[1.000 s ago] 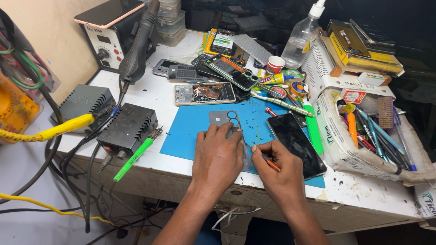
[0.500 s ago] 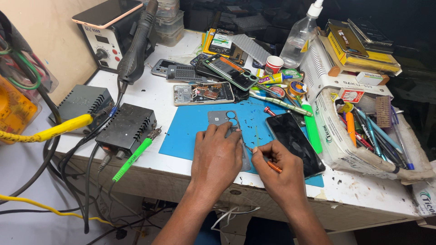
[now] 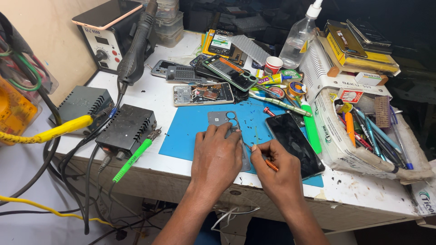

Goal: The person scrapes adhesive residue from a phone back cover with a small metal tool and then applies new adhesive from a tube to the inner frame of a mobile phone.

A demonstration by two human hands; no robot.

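At frame centre, the left hand [image 3: 217, 158] is pressing flat on the grey phone back cover [image 3: 225, 121] while the right hand [image 3: 277, 169] is pinching an orange-handled tool [image 3: 270, 163], seemingly still prying its edge.

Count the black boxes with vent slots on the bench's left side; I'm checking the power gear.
2. One black box sits at the far left edge; the other black box lies right of it, beside the blue mat. More may be hidden.

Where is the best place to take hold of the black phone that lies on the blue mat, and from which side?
Probably by its two long edges, coming down from above. The black phone lies flat, screen up, on the blue mat, so only its thin sides offer grip. The right hand is close to its near left edge, so the far half looks freer.
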